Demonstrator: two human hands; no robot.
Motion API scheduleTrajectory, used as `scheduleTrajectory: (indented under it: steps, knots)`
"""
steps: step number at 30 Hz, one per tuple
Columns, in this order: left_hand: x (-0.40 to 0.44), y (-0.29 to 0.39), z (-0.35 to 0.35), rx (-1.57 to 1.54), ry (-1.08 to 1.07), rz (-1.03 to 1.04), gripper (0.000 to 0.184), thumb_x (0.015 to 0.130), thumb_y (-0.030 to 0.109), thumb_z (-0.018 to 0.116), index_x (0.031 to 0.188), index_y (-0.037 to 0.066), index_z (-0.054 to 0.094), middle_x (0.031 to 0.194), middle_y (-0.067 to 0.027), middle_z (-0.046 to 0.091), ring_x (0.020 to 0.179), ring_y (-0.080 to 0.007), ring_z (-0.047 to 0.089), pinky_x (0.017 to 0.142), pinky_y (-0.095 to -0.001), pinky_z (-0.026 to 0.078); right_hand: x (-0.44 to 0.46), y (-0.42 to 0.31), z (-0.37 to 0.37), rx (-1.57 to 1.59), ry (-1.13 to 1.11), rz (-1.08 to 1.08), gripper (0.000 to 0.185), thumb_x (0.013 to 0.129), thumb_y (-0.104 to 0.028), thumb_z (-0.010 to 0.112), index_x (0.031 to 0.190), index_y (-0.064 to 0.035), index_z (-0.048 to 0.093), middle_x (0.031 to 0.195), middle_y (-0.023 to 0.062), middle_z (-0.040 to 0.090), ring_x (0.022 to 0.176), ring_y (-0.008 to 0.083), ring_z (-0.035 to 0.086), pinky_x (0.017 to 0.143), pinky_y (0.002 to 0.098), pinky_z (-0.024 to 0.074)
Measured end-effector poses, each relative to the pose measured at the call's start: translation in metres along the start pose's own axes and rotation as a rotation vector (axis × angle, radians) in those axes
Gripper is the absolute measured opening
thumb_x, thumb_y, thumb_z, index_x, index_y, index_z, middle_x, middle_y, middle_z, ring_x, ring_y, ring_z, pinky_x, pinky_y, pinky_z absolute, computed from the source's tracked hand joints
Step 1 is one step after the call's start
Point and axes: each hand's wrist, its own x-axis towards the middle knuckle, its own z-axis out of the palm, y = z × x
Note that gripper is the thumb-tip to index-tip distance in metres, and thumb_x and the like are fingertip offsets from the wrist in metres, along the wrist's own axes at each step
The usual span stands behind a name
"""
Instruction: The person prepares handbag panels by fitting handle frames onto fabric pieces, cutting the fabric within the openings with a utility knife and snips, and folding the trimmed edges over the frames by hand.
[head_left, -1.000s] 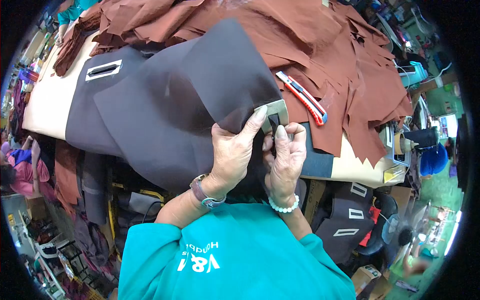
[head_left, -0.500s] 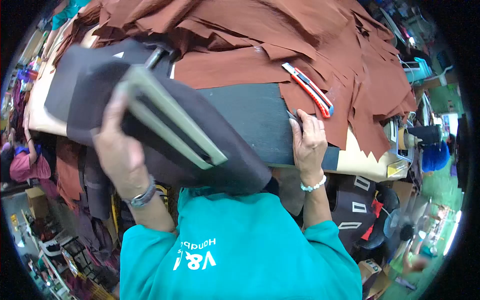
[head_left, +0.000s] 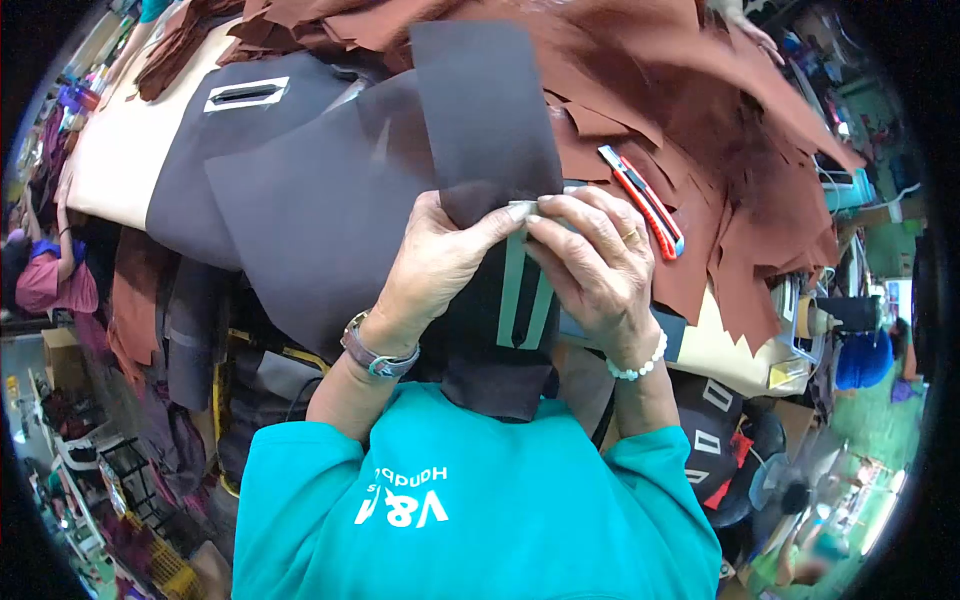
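Note:
My left hand (head_left: 432, 265) pinches the dark leather piece (head_left: 487, 110) at the top of a pale rectangular frame (head_left: 512, 290) around a narrow slot. Close beside it, my right hand (head_left: 600, 265) has its fingertips pressed together on the same edge. The frame hangs below my fingers, near my chest. Another dark piece (head_left: 270, 125) with a white-framed slot (head_left: 246, 94) lies to the left on the table. A red and white utility knife (head_left: 645, 205) rests on brown leather, right of my hands.
Brown leather sheets (head_left: 700, 120) are heaped across the back and right of the table (head_left: 115, 170). Dark pieces with pale frames (head_left: 690, 430) lie below right. Another person's hand (head_left: 755, 35) shows at the top right; a person in pink (head_left: 65, 285) is far left.
My left hand has brought the framed piece back from the left. My right hand has left the table and now meets it. The brown leather at the upper right has shifted, with another person's hand there.

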Motion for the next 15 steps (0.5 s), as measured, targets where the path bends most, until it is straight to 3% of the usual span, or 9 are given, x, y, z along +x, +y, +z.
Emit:
scheduleTrajectory:
  steps: [3,6,9,12,13,15]
  knots:
    - [0.000,0.003,-0.003,-0.026,-0.007,-0.059,0.020,0.084,0.003,0.063,0.104,0.001,0.063,0.098,-0.0068,0.067,0.089,-0.0134,0.062,0.082,-0.0266,0.048,0.004,0.004,-0.001,0.002,-0.015,-0.054,0.023,0.064,-0.010,0.070,0.087,-0.0069,0.065,0.094,0.0043,0.063,0.091,0.0227,0.060,0.080,0.0352,0.0453]
    - [0.000,0.003,0.001,-0.079,0.006,-0.045,0.016,0.085,0.007,0.064,0.098,-0.002,0.066,0.094,-0.0053,0.066,0.085,-0.0091,0.060,0.077,-0.0231,0.049,0.010,0.005,-0.001,-0.008,0.001,-0.034,0.019,0.066,-0.008,0.069,0.084,-0.0070,0.064,0.091,0.0043,0.063,0.088,0.0226,0.060,0.078,0.0350,0.0452]
    - [0.001,0.002,-0.004,-0.094,-0.026,-0.111,0.023,0.084,0.007,0.066,0.102,-0.005,0.059,0.097,-0.0073,0.064,0.087,-0.0095,0.060,0.078,-0.0221,0.049,0.013,0.005,-0.002,0.037,-0.022,0.028,0.015,0.069,-0.007,0.068,0.082,-0.0064,0.062,0.087,0.0043,0.062,0.087,0.0224,0.060,0.077,0.0347,0.0449]
    - [-0.002,-0.001,-0.006,-0.111,0.083,-0.203,0.034,0.083,0.009,0.068,0.107,-0.007,0.050,0.100,-0.0095,0.062,0.089,-0.0098,0.059,0.078,-0.0209,0.048,0.016,0.006,-0.003,0.242,-0.055,0.189,0.015,0.069,-0.005,0.068,0.081,-0.0051,0.060,0.080,0.0047,0.061,0.085,0.0238,0.060,0.077,0.0351,0.0439]
    - [-0.002,-0.002,-0.008,-0.131,0.077,-0.236,0.036,0.083,0.010,0.068,0.107,-0.007,0.047,0.101,-0.0097,0.061,0.089,-0.0101,0.059,0.078,-0.0208,0.048,0.016,0.009,-0.001,0.303,-0.036,0.203,0.013,0.074,-0.003,0.067,0.082,-0.0037,0.057,0.076,0.0058,0.060,0.075,0.0199,0.061,0.071,0.0322,0.0465]
    - [-0.003,-0.003,-0.011,-0.167,0.069,-0.299,0.041,0.082,0.010,0.069,0.109,-0.007,0.042,0.102,-0.0102,0.060,0.090,-0.0108,0.059,0.077,-0.0206,0.048,0.014,0.003,0.003,0.554,-0.022,0.492,0.010,0.078,-0.003,0.065,0.082,-0.0031,0.056,0.075,0.0061,0.060,0.067,0.0160,0.060,0.064,0.0299,0.0475]
